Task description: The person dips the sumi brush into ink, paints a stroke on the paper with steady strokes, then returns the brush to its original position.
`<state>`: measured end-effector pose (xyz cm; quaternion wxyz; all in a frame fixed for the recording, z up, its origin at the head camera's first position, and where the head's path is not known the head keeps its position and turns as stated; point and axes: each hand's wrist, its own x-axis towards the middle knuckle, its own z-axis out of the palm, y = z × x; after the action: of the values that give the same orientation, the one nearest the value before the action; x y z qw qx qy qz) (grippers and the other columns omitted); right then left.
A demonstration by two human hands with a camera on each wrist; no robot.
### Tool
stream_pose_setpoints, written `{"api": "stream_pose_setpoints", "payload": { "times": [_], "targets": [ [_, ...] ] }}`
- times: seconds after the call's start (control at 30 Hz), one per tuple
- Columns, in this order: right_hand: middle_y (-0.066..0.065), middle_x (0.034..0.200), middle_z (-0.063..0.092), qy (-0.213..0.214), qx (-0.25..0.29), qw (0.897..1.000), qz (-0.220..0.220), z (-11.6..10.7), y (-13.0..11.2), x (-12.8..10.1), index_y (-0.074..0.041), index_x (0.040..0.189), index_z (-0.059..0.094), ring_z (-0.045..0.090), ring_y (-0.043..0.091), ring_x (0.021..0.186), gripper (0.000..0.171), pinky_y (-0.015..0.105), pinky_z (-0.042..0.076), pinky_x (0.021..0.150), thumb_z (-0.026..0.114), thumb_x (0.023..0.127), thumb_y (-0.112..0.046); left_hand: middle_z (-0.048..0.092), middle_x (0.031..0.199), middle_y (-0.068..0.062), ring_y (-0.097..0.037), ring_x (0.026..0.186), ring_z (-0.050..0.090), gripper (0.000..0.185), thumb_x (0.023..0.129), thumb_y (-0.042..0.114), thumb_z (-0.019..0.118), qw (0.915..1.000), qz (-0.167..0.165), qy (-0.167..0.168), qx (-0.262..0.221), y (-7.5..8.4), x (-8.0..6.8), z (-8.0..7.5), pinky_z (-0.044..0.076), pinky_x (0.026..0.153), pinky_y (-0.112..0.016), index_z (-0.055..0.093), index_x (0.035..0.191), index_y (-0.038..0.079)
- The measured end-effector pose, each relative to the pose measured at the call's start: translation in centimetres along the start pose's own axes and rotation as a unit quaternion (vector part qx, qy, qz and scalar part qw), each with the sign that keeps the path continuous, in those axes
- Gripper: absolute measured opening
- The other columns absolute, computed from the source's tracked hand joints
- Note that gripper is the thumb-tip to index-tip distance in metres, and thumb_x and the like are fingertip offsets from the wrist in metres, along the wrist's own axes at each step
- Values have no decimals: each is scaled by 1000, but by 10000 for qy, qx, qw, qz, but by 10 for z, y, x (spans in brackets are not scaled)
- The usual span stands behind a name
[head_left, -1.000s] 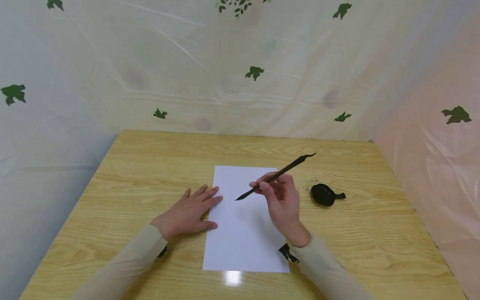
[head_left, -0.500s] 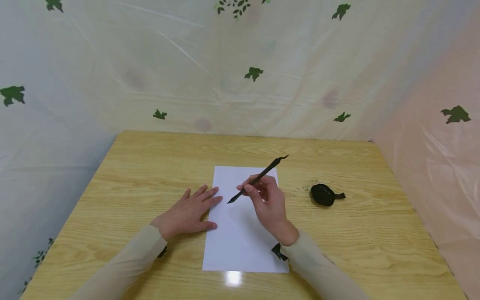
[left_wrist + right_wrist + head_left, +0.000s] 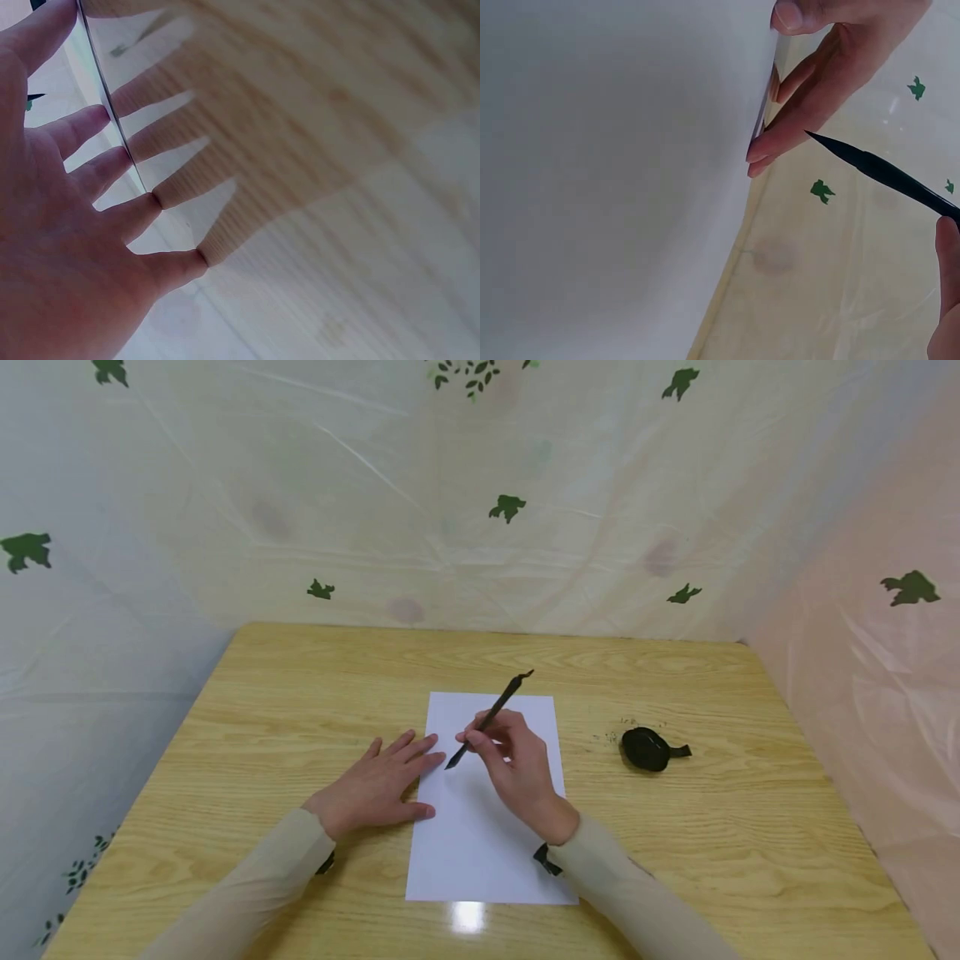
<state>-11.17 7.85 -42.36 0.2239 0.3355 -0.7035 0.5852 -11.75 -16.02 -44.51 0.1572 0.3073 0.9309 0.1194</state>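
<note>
A sheet of white paper (image 3: 480, 852) lies on the wooden table. My left hand (image 3: 378, 785) rests flat with spread fingers, its fingertips on the paper's left edge; the left wrist view shows the same hand (image 3: 82, 202) from its palm side. Over the paper, my right hand (image 3: 517, 768) pinches a dark writing brush (image 3: 495, 710) between thumb and fingers. The brush slants, its pointed tip down and left, near the left fingertips. In the right wrist view the brush (image 3: 885, 172) has its black tip apart from the paper.
To the right of the paper sits a small round black dish (image 3: 645, 750) with a short handle, and dark specks lie beside it. The wooden table (image 3: 750, 827) meets pale hanging sheets (image 3: 420, 527) printed with green birds at its back and sides.
My right hand has moved left over the paper with the brush, whose tip is now lower and whose shaft stands steeper. The left hand stays where it was.
</note>
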Motion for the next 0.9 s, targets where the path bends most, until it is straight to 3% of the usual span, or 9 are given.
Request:
{"api": "stream_pose_setpoints", "payload": {
  "times": [0.9],
  "targets": [
    [16,106,68,-306,-636,9972,227,13,7,-4,1,118,54,76,32,93,36,28,62,74,71,89,13,27,170,-4,-36,158,16,80,94,53,72,10000,6,77,-48,0,0,0,18,116,-74,43,159,17]
  ]
}}
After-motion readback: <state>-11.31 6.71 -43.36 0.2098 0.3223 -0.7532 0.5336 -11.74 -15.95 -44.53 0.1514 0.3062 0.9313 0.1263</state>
